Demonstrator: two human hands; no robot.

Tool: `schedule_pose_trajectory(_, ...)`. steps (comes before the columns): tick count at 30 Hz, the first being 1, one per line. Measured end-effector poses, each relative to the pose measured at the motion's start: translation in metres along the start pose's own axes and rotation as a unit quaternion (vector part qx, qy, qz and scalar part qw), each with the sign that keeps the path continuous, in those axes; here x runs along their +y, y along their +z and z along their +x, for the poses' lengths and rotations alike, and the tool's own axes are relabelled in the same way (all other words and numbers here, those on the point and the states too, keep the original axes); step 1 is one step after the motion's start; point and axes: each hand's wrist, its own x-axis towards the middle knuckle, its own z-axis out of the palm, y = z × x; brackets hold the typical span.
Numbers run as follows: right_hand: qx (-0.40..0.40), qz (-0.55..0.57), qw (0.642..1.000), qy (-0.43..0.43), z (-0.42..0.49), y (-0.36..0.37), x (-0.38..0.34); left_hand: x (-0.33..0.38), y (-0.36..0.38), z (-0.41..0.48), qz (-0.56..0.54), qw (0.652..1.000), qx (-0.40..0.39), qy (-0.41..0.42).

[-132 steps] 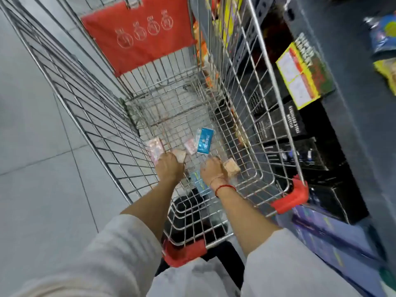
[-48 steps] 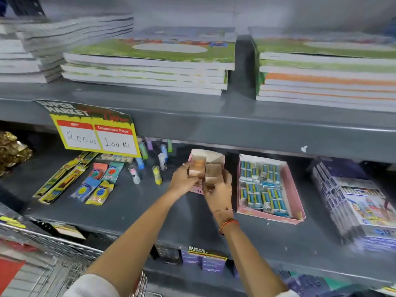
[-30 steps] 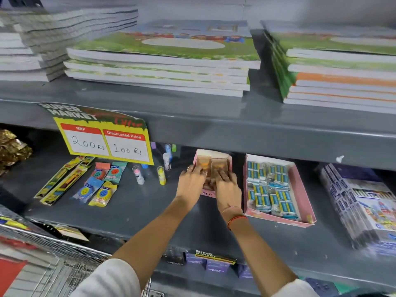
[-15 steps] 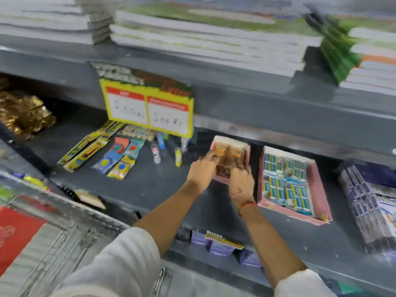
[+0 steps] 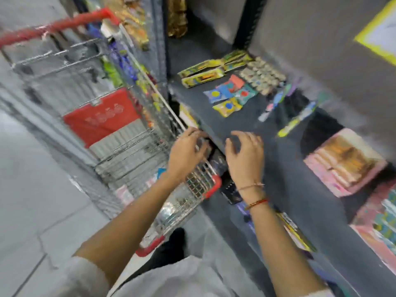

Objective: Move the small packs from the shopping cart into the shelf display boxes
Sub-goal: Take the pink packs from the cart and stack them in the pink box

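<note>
Packs (image 5: 345, 159) in pink display box; left hand (image 5: 186, 153), right hand (image 5: 245, 155) both empty, fingers spread.

cart (image 5: 128, 151): wire, red trim, at 9 o'clock, blurry | pink display box (image 5: 345, 163): tan packs stacked inside, on shelf at 3 o'clock

I see a dark shelf (image 5: 252, 125). Small bright packets (image 5: 228, 97) lie in its middle. A pink box (image 5: 342, 161) of brown packs sits toward its right end, all blurry.
</note>
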Motion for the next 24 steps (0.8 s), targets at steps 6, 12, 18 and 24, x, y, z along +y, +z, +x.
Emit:
schedule_pose_trajectory(6,-0.234,0.05,0.97,-0.045,-0.028,0.106,-0.052,-0.119,-0.039,-0.036,0.052,0.973,0.005,-0.224)
schedule_pose_trajectory(12,-0.44,-0.046,0.897,-0.017,-0.067,0.205,-0.038,-0.202,0.002,-0.07,0.027,0.891,-0.034,-0.451)
schedule_pose_trajectory(18,-0.567,-0.129,0.8,-0.149,-0.101,0.287,-0.026,-0.254,0.062,-0.103,0.048,0.78,-0.089,-0.617)
schedule_pose_trajectory(24,-0.578,-0.147,0.756,-0.27,-0.109,0.34,-0.02,-0.296,0.081,-0.104,0.104,0.733,-0.064,-0.67)
